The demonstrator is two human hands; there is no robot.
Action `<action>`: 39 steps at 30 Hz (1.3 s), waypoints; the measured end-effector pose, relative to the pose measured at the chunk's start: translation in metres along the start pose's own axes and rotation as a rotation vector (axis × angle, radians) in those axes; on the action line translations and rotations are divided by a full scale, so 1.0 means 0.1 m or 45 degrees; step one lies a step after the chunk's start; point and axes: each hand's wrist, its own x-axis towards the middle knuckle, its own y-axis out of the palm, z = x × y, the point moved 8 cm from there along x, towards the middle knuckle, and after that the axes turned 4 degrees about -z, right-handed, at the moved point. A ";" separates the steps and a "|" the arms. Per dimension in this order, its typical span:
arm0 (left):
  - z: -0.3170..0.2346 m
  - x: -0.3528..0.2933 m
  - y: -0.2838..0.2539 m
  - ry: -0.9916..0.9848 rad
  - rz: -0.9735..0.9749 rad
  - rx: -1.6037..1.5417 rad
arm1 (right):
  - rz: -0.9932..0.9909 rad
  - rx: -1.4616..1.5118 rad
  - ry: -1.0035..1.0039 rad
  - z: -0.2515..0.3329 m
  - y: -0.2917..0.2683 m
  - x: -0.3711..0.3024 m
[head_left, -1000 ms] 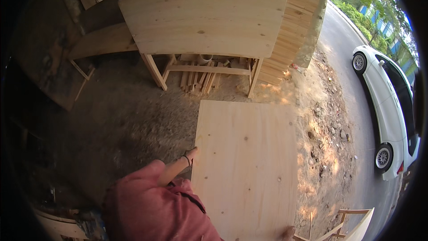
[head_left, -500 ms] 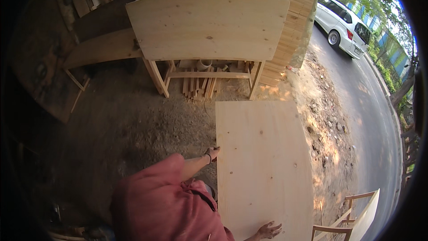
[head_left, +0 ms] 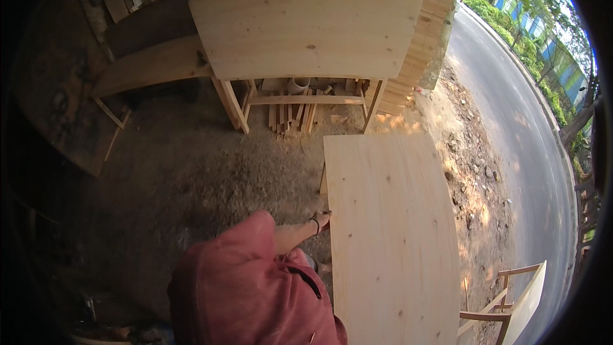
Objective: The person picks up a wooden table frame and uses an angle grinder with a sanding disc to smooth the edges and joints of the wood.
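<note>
Wooden tabletop likely being positioned: edge gripped by left hand, fingers curled; right hand unseen, untellable. Steady hold needed next.

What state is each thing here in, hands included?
Near table: standing.
Far table: standing.
Strips: lying under far table.
Planks: stacked.
Corner table: partly out of picture.
Left hand: at near table's left edge, grip unclear.
Bracelet: worn.
Right hand: out of view.

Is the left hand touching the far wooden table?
Apart: the head view shows brown ground between the left hand and the far wooden table.
</note>
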 end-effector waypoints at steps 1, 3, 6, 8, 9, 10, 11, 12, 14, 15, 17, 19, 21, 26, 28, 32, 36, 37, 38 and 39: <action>0.00 0.00 0.00 0.001 0.045 -0.032 | -0.025 -0.025 -0.012 0.01 0.02 -0.01; 0.05 0.12 -0.09 0.033 -0.032 0.087 | -0.106 -0.050 -0.061 0.07 0.05 -0.04; 0.00 0.44 -0.26 0.331 -0.097 0.636 | -0.292 -0.038 -0.146 0.09 0.01 -0.15; -0.08 0.45 -0.19 0.537 -0.138 0.978 | -0.316 -0.015 -0.148 0.10 0.01 -0.17; -0.04 0.49 -0.19 0.487 -0.104 0.885 | -0.298 -0.005 -0.160 0.15 0.01 -0.16; -0.02 0.53 -0.19 0.439 -0.074 0.790 | -0.276 0.006 -0.176 0.26 0.03 -0.12; 0.05 0.56 -0.22 0.383 -0.045 0.700 | -0.257 0.007 -0.197 0.38 0.01 -0.09; 0.03 0.52 -0.19 0.339 0.004 0.594 | -0.237 0.012 -0.209 0.50 0.03 -0.08; 0.00 0.37 -0.10 0.252 0.100 0.378 | -0.195 0.021 -0.233 0.76 0.04 0.01; -0.07 0.25 -0.04 0.201 0.126 0.280 | -0.175 0.027 -0.239 0.90 0.05 0.05; -0.28 -0.02 0.08 0.093 0.165 0.069 | -0.147 0.029 -0.284 1.26 0.04 0.15; -0.26 0.42 -0.17 0.165 -0.036 0.069 | -0.065 0.040 -0.374 1.80 0.01 0.20; -0.34 0.72 -0.28 0.234 -0.195 0.093 | 0.007 0.064 -0.450 2.30 -0.01 0.28; -0.64 0.93 -0.27 0.387 -0.591 0.453 | 0.142 0.162 -0.655 3.46 -0.08 0.55; -0.83 0.57 -0.06 0.327 -0.663 0.560 | 0.209 0.227 -0.727 3.82 -0.10 0.73; -0.62 0.59 -0.30 0.353 -0.688 0.426 | 0.236 0.345 -1.161 5.21 -0.08 0.95; -0.79 0.56 -0.18 0.477 -0.559 0.395 | 0.331 0.381 -1.444 6.41 -0.04 0.74; -0.81 0.56 -0.17 0.456 -0.537 0.401 | 0.420 0.372 -1.493 6.59 0.08 0.70; -0.81 0.57 -0.19 0.389 -0.534 0.364 | 0.512 0.365 -1.541 6.81 0.23 0.64; -0.79 0.64 -0.17 0.320 -0.508 0.327 | 0.854 0.306 -1.419 6.95 0.77 0.84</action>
